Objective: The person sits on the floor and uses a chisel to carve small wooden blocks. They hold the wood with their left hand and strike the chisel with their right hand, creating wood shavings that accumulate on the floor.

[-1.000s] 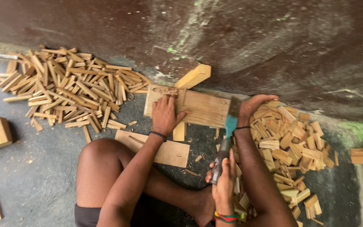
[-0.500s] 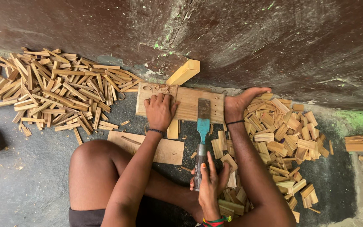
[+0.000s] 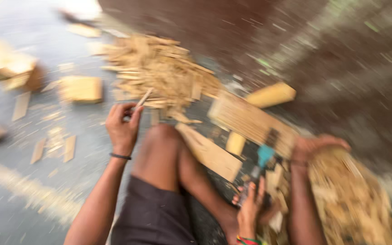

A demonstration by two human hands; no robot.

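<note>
The view is heavily blurred. My left hand [image 3: 123,124] is raised to the left of my bent knee and pinches a thin wooden stick [image 3: 144,97], just in front of a heap of split sticks [image 3: 159,72]. My right hand [image 3: 316,145] rests curled on a pile of small wood pieces [image 3: 355,195] at the right, beside a flat wooden board [image 3: 250,120]. My foot [image 3: 250,206] grips a blue-handled chisel [image 3: 262,159] against the board's near edge.
A yellow wood block [image 3: 271,94] lies beyond the board and a plank [image 3: 209,152] under my leg. More blocks [image 3: 81,88] and scraps [image 3: 53,147] are scattered on the grey floor to the left. A dark wall [image 3: 296,41] runs behind.
My left hand left the board and swung left holding a thin stick. The view turned sharply left and tilted. My right hand stays at the pile on the right.
</note>
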